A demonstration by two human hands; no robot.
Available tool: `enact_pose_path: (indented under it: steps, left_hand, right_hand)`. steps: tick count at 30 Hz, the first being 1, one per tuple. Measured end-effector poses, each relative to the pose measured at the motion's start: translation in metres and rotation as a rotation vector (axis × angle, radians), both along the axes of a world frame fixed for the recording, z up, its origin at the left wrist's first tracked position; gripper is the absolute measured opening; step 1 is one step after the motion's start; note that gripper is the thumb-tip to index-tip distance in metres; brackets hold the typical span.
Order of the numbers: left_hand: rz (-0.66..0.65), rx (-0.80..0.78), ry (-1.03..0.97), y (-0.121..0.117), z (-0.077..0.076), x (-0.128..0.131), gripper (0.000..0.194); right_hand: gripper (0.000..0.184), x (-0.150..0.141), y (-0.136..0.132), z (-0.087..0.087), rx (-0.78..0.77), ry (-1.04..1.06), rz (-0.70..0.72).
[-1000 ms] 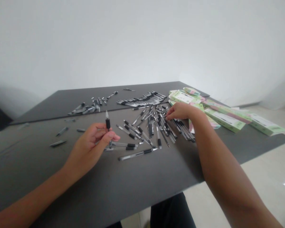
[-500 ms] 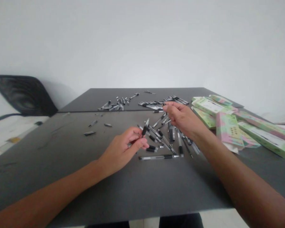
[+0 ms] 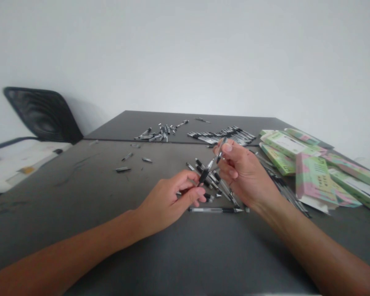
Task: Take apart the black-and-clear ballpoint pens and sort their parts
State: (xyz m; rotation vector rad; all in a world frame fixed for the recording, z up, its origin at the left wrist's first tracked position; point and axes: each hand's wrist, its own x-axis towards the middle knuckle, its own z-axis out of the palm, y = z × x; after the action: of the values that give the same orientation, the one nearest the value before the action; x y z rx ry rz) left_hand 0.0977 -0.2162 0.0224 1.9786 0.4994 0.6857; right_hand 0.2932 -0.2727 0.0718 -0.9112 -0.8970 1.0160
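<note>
The person's bare left forearm (image 3: 80,243) and right forearm (image 3: 323,257) reach in from the lower corners of the view, both slim and lean. The left hand (image 3: 168,201) and right hand (image 3: 245,174) are bare as well, with slender fingers and short, trimmed fingernails (image 3: 228,148).

And up it came: the right hand (image 3: 246,174) lifted a black-gripped pen (image 3: 220,150) clear of the pile of pens (image 3: 225,191), swinging it in beside the pen (image 3: 203,176) in the left hand (image 3: 168,201)!

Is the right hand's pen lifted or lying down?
Lifted: the pen tilts upward, pinched by the fingers of the right hand, above the loose pens.
</note>
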Motion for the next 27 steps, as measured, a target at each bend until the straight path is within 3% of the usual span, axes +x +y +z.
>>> enact_pose_path:
  steps: [9,23,27]
  left_hand:
    - [0.009,0.012,-0.001,-0.0029,0.0040,-0.0002,0.018]
    - [0.024,0.019,-0.020,-0.0008,0.0069,-0.0018,0.020]
    - [0.024,-0.002,-0.041,0.0004,0.0064,-0.0021,0.022]
  right_hand:
    - [0.024,0.0047,0.0004,-0.0044,0.080,-0.162,-0.001]
    - [0.033,0.0058,-0.0001,-0.0036,0.140,-0.384,-0.022]
    - [0.034,0.0079,-0.0019,-0.0057,0.187,-0.460,-0.090]
